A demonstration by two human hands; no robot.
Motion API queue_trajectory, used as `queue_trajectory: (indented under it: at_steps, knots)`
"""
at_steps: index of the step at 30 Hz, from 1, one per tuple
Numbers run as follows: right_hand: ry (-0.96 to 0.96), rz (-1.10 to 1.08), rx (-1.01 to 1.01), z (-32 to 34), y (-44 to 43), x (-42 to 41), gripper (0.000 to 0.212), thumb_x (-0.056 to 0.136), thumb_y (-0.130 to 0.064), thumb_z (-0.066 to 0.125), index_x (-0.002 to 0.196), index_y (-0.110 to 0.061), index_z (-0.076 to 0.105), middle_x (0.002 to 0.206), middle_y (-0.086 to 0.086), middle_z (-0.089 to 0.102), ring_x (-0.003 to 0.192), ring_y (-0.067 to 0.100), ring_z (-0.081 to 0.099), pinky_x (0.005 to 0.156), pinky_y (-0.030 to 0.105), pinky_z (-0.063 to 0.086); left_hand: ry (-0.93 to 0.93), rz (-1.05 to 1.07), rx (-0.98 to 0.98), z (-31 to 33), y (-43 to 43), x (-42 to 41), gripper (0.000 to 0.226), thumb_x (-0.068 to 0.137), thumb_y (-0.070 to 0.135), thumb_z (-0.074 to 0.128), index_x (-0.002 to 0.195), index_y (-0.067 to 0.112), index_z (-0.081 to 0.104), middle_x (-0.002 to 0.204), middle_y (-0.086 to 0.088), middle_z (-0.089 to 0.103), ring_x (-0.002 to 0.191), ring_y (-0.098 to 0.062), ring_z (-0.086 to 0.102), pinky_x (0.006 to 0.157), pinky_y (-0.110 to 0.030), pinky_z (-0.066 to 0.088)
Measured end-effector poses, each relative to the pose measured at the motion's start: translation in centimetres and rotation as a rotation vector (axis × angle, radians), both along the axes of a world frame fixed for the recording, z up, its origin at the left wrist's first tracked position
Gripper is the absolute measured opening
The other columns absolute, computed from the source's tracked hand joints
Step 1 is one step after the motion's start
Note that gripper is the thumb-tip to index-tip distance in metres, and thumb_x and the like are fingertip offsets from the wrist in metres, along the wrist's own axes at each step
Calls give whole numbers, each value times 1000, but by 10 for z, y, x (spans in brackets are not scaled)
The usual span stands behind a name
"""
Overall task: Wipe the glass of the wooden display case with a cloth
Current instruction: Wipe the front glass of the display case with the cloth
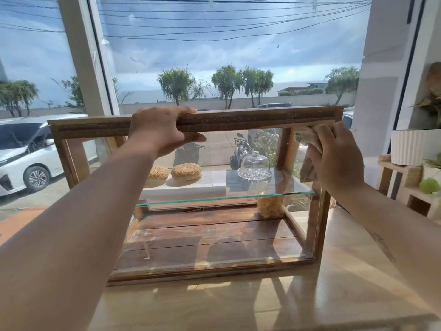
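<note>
At frame centre, my left hand [158, 132] grips the display case [238, 121] top rail; at right, my right hand [338, 158] presses a bunched cloth [307, 139] against its glass.

left hand [157, 133] gripping display case [238, 121], right hand [338, 158] pressing cloth [310, 142]

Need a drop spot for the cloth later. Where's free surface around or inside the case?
Free: countertop in front of the display case, and the case's wooden floor left of the jar. Crowded: glass shelf holds buns and a glass dome.
</note>
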State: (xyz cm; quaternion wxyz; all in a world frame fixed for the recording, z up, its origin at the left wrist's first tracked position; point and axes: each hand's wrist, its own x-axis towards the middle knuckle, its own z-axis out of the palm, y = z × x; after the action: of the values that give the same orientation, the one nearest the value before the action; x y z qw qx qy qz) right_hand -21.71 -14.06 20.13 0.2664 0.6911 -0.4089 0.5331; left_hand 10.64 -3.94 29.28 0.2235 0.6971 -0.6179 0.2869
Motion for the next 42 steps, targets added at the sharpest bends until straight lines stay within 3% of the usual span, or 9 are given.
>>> queue_trajectory:
  at_steps: [5, 10, 13, 17, 19, 23, 29, 32, 42]
  knots:
    - [112, 115, -42, 0, 5, 44, 20, 87, -14, 64, 105, -8, 60, 100, 13, 55, 89, 31, 56, 59, 35, 50, -1, -4, -5, 1, 0, -1, 79, 64, 90, 49, 131, 49, 49, 118, 6, 66, 104, -26, 60, 87, -37, 43]
    - [63, 125, 80, -76, 10, 36, 29, 82, -12, 72, 107, -7, 58, 111, 14, 54, 99, 28, 56, 74, 36, 54, 4, 1, 5, 1, 2, -1, 80, 64, 90, 49, 133, 49, 48, 120, 4, 65, 107, -26, 59, 88, -37, 44]
    - [132, 105, 314, -173, 17, 25, 32, 74, -8, 81, 97, -13, 59, 104, 6, 51, 90, 22, 58, 65, 33, 54, -1, 0, 2, 1, 2, -2, 79, 64, 89, 50, 132, 48, 49, 120, 3, 65, 108, -26, 59, 87, -37, 43]
    - [238, 26, 729, -261, 29, 21, 39, 85, -31, 70, 119, -37, 53, 119, -10, 43, 115, 15, 53, 72, 37, 56, 17, 2, 0, 2, 2, -2, 79, 63, 89, 51, 131, 48, 50, 121, 5, 65, 108, -25, 59, 86, -36, 43]
    - [278, 88, 703, -253, 30, 27, 26, 92, -38, 56, 117, -35, 52, 115, -10, 47, 109, 15, 56, 77, 33, 54, 9, 3, -5, 2, 3, -2, 79, 63, 89, 51, 131, 48, 50, 120, 6, 65, 108, -25, 59, 84, -35, 42]
    - [368, 240, 549, -194, 33, 58, 29, 84, -28, 69, 102, -30, 47, 105, -5, 51, 85, 16, 63, 59, 30, 57, 6, -13, -14, 1, 4, -2, 78, 64, 88, 51, 131, 48, 50, 117, 4, 66, 104, -25, 60, 81, -34, 42]
    - [54, 276, 161, -39, 33, 74, 30, 82, -11, 71, 110, -13, 61, 104, 7, 56, 94, 25, 58, 71, 35, 54, 9, -23, -23, 1, 5, -2, 75, 66, 86, 54, 129, 47, 51, 119, 4, 66, 107, -25, 59, 85, -34, 41]
    - [16, 206, 62, 9, 28, 81, 20, 83, -12, 71, 100, -9, 61, 94, 11, 54, 86, 30, 56, 63, 31, 44, 11, -25, -27, 1, 4, -2, 75, 65, 86, 53, 129, 48, 51, 120, 5, 66, 108, -25, 59, 85, -34, 40]
    - [42, 233, 16, -10, 30, 120, 22, 83, -14, 72, 102, -11, 62, 97, 9, 55, 93, 27, 55, 60, 37, 55, -15, -16, -18, 0, 1, 0, 77, 64, 89, 49, 129, 48, 50, 118, 6, 66, 106, -25, 60, 82, -34, 39]
